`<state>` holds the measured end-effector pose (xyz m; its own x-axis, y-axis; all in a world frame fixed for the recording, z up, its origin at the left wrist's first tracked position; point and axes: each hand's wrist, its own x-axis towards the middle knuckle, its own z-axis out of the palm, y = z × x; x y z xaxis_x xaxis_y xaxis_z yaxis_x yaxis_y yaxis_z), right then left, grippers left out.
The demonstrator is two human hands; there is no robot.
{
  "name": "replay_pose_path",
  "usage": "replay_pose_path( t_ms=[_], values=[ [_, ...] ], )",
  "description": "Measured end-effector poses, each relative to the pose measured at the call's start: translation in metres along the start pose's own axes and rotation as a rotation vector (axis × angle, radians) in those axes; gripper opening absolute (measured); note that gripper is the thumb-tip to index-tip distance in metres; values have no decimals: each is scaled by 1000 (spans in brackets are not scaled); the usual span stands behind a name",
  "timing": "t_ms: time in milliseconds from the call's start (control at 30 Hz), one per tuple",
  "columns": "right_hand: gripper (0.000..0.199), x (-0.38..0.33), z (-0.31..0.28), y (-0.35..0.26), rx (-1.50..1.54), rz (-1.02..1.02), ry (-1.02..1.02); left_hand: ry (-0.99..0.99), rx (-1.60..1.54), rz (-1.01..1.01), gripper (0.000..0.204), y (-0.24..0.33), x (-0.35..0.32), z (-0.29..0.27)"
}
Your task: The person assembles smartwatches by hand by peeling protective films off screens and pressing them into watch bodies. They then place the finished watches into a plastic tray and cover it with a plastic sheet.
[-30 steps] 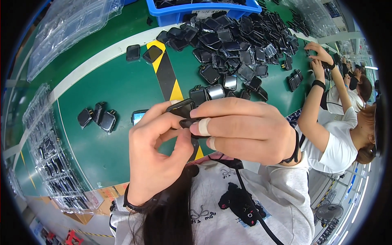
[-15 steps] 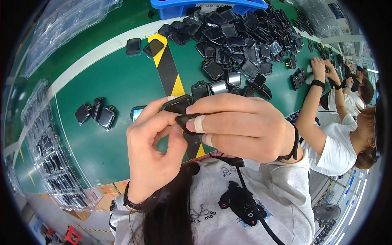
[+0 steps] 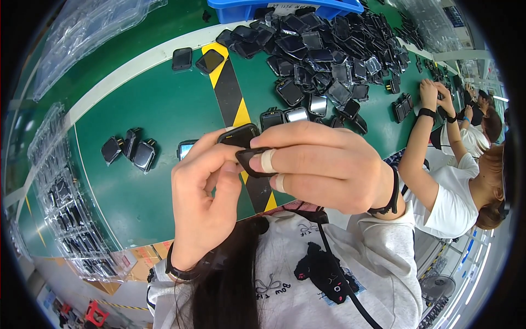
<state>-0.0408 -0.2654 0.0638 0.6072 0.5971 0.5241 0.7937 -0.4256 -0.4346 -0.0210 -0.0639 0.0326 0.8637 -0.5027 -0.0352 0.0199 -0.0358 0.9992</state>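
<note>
Head view shows me both hands raised close together over the green work mat (image 3: 164,109). My left hand (image 3: 205,203) pinches a small black rectangular device body (image 3: 239,135) at its lower left edge, thumb and forefinger closed on it. My right hand (image 3: 323,164) closes over the same piece from the right, and a thin dark curved strip (image 3: 255,159) sits under its taped fingertips (image 3: 267,160). Those fingers hide most of the device, so I cannot tell how the strip meets it. Beyond lies a heap of black square device bodies (image 3: 329,49) before a blue plastic bin (image 3: 263,8), cut off at the top. A yellow-and-black striped tape band (image 3: 230,88) crosses the mat. Clear plastic trays (image 3: 60,186) line the left edge.
</note>
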Motion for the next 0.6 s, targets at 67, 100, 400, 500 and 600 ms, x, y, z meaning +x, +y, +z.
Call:
replay_pose_path(
  t_ms=[67, 100, 400, 500, 600],
  values=[
    [14, 2, -2, 2, 52, 38, 54, 24, -64, -24, 27, -2, 0, 0],
    [12, 3, -3, 2, 77, 57, 81, 46, -130, -47, 32, -3, 1, 1],
    [14, 6, 1, -10, 508, 718, 563, 15, -511, -65, 52, -6, 5, 4],
    [21, 9, 3, -3, 434, 658, 265, -39, -517, -32, 54, -9, 2, 3],
    [23, 8, 13, 1, 350, 626, 277, -54, -537, -32, 55, -8, 0, 5]
  ],
)
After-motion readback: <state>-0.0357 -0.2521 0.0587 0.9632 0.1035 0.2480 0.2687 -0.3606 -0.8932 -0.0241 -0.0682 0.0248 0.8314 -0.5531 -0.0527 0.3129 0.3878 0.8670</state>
